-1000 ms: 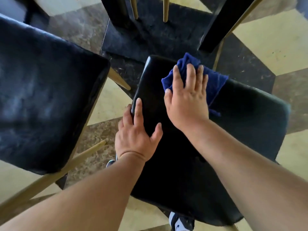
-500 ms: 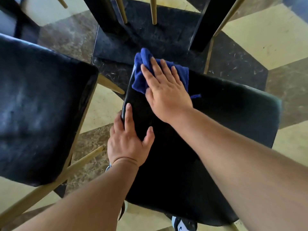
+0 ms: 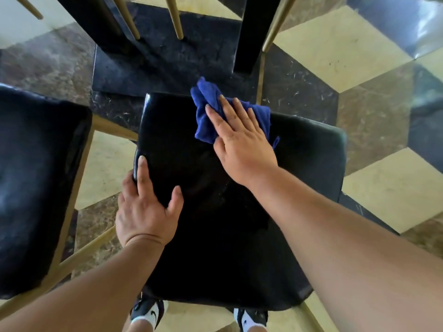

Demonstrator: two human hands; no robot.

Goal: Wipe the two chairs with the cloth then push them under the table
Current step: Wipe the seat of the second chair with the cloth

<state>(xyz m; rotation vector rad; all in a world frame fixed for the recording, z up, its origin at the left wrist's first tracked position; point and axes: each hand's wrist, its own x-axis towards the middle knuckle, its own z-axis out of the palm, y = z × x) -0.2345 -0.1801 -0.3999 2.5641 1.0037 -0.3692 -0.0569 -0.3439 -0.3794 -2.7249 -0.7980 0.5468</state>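
Observation:
A black padded chair seat (image 3: pixel 304 168) fills the middle of the head view. A crumpled blue cloth (image 3: pixel 208 104) lies on its far edge, and my right hand (image 3: pixel 239 142) presses flat on the cloth with fingers spread. My left hand (image 3: pixel 146 207) grips the seat's left edge, thumb on top and fingers curled over the side. A second black chair seat (image 3: pixel 38 178) on gold legs stands to the left, apart from the first.
Black table legs (image 3: pixel 247 32) and thin gold chair legs (image 3: pixel 175 17) stand just beyond the seat on a dark slab. The floor (image 3: pixel 335 51) is patterned in cream, brown and black tiles. My shoes (image 3: pixel 151 312) show below the seat.
My right hand has slid the cloth along the seat's far edge, first to the left corner, then back toward the middle. My left hand has kept its hold on the left edge.

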